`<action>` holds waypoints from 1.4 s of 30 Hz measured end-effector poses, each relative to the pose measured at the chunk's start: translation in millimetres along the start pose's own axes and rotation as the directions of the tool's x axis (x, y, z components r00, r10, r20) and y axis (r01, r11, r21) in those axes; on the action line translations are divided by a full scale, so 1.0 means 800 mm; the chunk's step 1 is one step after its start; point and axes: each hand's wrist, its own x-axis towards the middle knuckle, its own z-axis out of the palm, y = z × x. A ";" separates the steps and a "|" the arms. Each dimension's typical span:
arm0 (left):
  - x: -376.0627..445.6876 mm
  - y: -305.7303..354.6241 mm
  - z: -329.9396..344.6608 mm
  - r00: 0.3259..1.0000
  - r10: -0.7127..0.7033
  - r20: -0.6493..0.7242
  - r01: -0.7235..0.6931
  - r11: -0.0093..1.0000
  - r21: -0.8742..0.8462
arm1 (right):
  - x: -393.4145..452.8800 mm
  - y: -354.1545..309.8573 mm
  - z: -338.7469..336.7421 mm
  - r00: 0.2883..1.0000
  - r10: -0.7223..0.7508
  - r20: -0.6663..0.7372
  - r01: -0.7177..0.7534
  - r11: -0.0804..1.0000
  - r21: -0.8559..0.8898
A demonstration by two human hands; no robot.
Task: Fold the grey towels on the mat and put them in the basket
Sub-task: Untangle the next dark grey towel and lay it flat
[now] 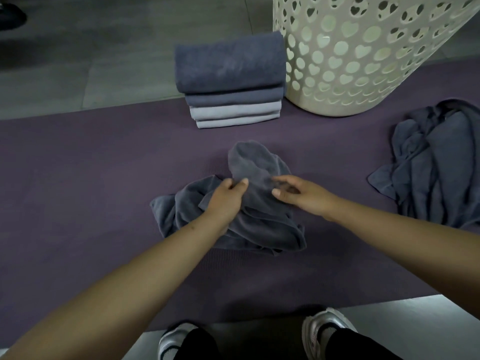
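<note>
Head view: hands (262, 197) gripping crumpled towel (259, 224).

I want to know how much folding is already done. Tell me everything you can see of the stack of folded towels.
The stack stands on the far edge of the purple mat, close beside the white basket; whether they touch is unclear. It looks like four folded terry towels: two dark grey on top, two paler grey beneath. The top one is bulkier and overhangs. Edges line up fairly neatly. Neither hand touches it.
</note>
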 end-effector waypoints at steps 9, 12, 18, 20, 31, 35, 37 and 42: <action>-0.032 0.086 -0.027 0.993 0.113 0.022 -0.095 0.910 -0.405 | -0.014 -0.060 0.022 0.901 -0.373 -0.220 0.384 0.923 0.009; -0.038 0.103 -0.032 0.983 0.169 0.068 -0.112 0.856 -0.505 | -0.014 -0.085 0.007 0.847 -0.406 -0.343 0.420 0.907 -0.037; -0.027 0.123 -0.039 0.908 0.400 0.128 -0.361 0.899 -0.247 | -0.017 -0.123 -0.046 0.881 -0.390 -0.269 0.405 0.914 0.003; -0.020 0.132 -0.035 0.862 0.421 0.282 -0.408 0.907 -0.106 | -0.018 -0.126 -0.056 0.893 -0.395 -0.217 0.402 0.915 -0.009; -0.013 0.151 -0.025 0.895 0.315 0.317 -0.300 0.949 -0.095 | -0.021 -0.125 -0.065 0.896 -0.362 -0.256 0.419 0.881 0.220; -0.012 0.152 -0.027 0.903 0.332 0.272 -0.325 0.943 -0.072 | -0.022 -0.125 -0.076 0.899 -0.367 -0.237 0.411 0.895 0.172; -0.011 0.157 -0.029 0.908 0.380 0.174 -0.377 0.925 -0.053 | -0.023 -0.123 -0.078 0.898 -0.385 -0.213 0.407 0.910 0.071; -0.027 0.161 -0.039 0.824 0.565 0.045 -0.560 0.799 0.220 | -0.023 -0.130 -0.065 0.819 -0.511 -0.263 0.481 0.860 -0.173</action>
